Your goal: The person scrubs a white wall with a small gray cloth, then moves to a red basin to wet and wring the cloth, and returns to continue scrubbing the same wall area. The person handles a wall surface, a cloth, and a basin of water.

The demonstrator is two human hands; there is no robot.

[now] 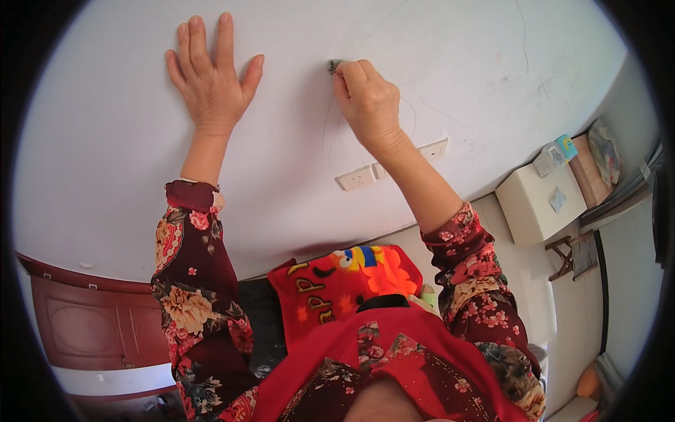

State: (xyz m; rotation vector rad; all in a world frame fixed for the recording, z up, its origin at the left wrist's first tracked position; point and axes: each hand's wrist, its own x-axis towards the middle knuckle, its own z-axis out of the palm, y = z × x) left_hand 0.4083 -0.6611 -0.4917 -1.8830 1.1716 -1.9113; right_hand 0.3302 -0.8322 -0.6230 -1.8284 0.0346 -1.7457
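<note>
Palm down and fingers spread, my left hand (213, 84) rests on the white wall (274, 158) with nothing in it. To its right, my right hand (369, 103) is closed on a small dark grey-green pad (334, 66), whose end shows past the fingers against the wall. What the pad is made of I cannot tell. Thin dark curved lines run over the wall around my right hand, and grey smudges (498, 83) mark it farther right. Beneath my right forearm, white wall sockets (358, 178) are partly hidden.
A red patterned blanket (316, 295) lies below on a dark surface (263, 322) along the wall. At right stand a cream cabinet (532, 203) with small containers on it and a folding stool (577, 256). A green slipper (428, 296) is near the blanket. A dark red door (89, 327) is at lower left.
</note>
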